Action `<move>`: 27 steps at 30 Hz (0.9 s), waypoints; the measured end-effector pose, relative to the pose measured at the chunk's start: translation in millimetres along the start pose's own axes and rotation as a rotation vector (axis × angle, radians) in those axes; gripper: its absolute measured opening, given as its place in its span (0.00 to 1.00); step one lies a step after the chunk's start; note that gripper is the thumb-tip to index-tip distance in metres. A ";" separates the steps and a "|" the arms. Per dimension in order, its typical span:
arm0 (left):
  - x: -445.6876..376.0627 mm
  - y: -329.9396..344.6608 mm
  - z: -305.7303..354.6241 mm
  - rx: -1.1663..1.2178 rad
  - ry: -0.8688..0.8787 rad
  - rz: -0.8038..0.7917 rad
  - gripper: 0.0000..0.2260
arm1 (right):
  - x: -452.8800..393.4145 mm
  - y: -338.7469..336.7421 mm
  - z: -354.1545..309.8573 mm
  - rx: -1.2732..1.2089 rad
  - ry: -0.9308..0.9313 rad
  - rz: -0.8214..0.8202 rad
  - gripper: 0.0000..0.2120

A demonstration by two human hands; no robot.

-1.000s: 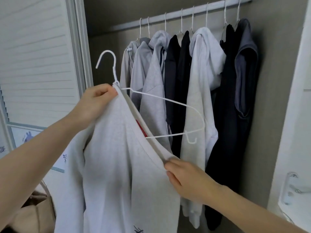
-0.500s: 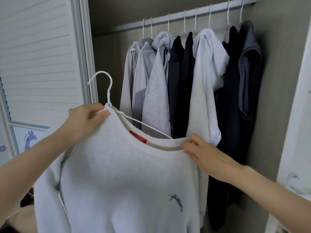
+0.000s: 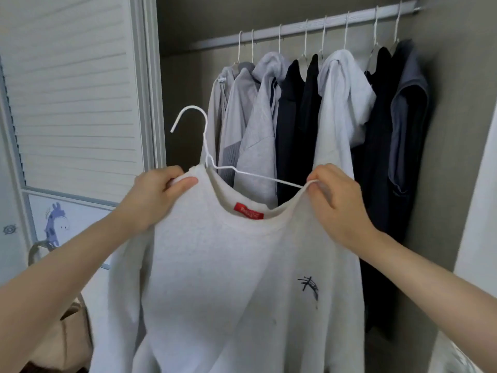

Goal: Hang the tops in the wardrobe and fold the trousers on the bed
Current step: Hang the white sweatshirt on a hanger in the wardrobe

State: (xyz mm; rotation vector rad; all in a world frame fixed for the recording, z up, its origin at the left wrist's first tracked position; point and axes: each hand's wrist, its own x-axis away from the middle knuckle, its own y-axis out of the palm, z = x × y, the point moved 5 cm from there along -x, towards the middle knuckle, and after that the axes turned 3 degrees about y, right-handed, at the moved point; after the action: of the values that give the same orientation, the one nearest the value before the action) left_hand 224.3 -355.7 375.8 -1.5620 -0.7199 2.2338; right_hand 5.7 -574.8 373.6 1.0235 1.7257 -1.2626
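A white sweatshirt (image 3: 228, 278) with a red neck label and a small dark chest mark hangs in front of me on a white wire hanger (image 3: 204, 141). The hanger's hook rises above the collar and its arms run inside the shoulders. My left hand (image 3: 156, 195) pinches the left shoulder of the sweatshirt. My right hand (image 3: 338, 200) pinches the right shoulder at the collar's edge, over the hanger's arm. Both hold the sweatshirt up before the open wardrobe, below the rail (image 3: 309, 28).
Several grey, white and dark tops (image 3: 304, 117) hang on white hangers along the rail, filling its middle and right. A slatted wardrobe door (image 3: 75, 90) stands at the left. A beige bag (image 3: 64, 337) sits low left. A white door edge (image 3: 481, 211) borders the right.
The sweatshirt's right shoulder has been pulled over the hanger's arm, which earlier stuck out bare. My right hand rose to the right shoulder. The sweatshirt now hangs level.
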 end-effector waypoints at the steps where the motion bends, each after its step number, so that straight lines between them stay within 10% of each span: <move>1: 0.4 -1.3 -7.8 0.025 -0.038 -0.007 0.19 | -1.1 -3.7 2.0 0.021 0.013 0.026 0.04; 12: 10.3 -14.8 -50.6 0.510 -0.364 0.118 0.16 | -9.1 -10.2 27.3 0.099 0.114 -0.096 0.10; 20: -16.7 -23.3 -15.7 0.272 -0.149 0.166 0.18 | -27.0 -2.5 -19.0 0.373 -0.196 -0.204 0.09; 27: -19.3 -36.9 -49.2 0.478 -0.387 0.439 0.26 | -29.6 -13.7 24.1 0.152 0.184 -0.310 0.18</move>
State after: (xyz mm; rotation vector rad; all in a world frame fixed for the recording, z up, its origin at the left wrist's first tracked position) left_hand 276.3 -324.9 398.2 -1.1401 0.1056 2.7928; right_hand 7.7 -605.8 399.8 1.0112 2.0123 -1.5550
